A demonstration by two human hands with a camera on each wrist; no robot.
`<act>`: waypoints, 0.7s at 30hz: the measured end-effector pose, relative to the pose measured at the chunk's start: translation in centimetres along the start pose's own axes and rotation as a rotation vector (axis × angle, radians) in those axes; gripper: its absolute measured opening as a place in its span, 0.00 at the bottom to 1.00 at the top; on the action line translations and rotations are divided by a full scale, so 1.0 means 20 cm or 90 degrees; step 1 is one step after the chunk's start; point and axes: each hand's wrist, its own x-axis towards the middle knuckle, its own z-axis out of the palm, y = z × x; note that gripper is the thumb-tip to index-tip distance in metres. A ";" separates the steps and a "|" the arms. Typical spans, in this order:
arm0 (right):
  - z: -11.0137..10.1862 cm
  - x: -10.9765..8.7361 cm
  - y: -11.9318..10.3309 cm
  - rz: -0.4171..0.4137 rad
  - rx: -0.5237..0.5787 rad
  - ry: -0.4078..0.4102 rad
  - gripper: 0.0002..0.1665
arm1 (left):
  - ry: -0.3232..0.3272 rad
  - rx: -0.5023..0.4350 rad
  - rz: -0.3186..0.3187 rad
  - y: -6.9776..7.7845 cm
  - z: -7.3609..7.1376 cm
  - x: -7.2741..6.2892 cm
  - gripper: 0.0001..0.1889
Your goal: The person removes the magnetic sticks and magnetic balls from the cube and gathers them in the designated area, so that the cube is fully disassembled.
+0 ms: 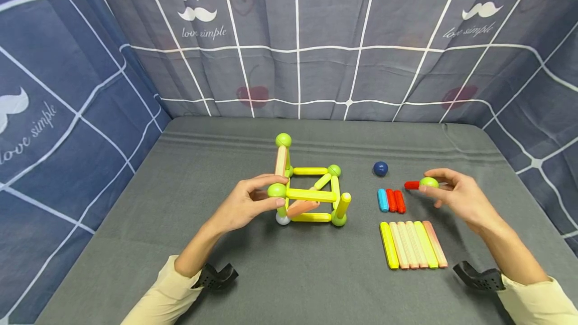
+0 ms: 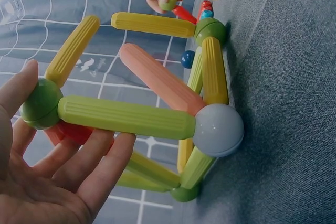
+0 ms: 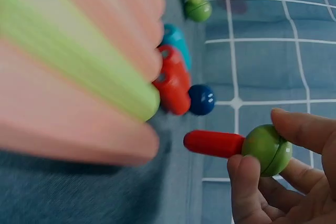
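Observation:
My left hand grips a green ball at the upper near corner of a frame built of sticks and balls. From that ball a yellow stick runs right, and a green stick drops to a white ball at the base. An orange stick slants up from the white ball. Off to the right, my right hand pinches another green ball between thumb and fingers. A short red stick sticks out of it, pointing left.
Between frame and right hand lie a dark blue ball, a short blue stick and two short red sticks. Nearer me is a row of long yellow and pale sticks. A patterned curtain stands behind the grey table.

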 end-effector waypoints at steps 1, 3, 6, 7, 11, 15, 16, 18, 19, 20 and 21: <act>0.00 0.00 0.01 -0.001 -0.020 -0.002 0.27 | 0.000 0.000 -0.001 0.00 0.00 0.00 0.21; 0.00 0.00 0.01 0.003 -0.052 -0.015 0.28 | -0.001 -0.004 -0.002 0.00 0.00 0.00 0.21; 0.00 -0.01 0.00 0.013 -0.090 -0.040 0.30 | -0.001 -0.009 -0.003 -0.01 0.00 0.00 0.21; 0.01 -0.01 -0.01 0.013 -0.101 -0.045 0.30 | 0.000 -0.010 -0.003 -0.01 0.00 0.00 0.21; 0.01 -0.01 -0.03 -0.002 -0.161 -0.043 0.29 | 0.001 -0.012 -0.004 -0.01 0.00 0.00 0.20; 0.02 -0.02 -0.04 -0.034 -0.202 -0.031 0.25 | 0.001 -0.009 -0.001 -0.01 0.00 0.00 0.20; 0.03 -0.02 -0.04 -0.040 -0.207 -0.032 0.25 | 0.001 -0.008 0.000 -0.01 0.00 0.00 0.20; 0.03 -0.03 -0.04 -0.040 -0.216 -0.036 0.25 | 0.000 -0.007 0.003 -0.01 0.00 0.00 0.21; 0.03 -0.03 -0.04 -0.036 -0.216 -0.042 0.25 | -0.001 -0.008 0.004 -0.01 0.00 0.00 0.21; 0.02 -0.03 -0.04 -0.032 -0.216 -0.051 0.25 | 0.000 -0.007 0.005 -0.01 0.00 0.00 0.21; 0.02 -0.04 -0.04 -0.027 -0.212 -0.059 0.25 | -0.001 -0.008 0.005 -0.01 0.00 0.00 0.21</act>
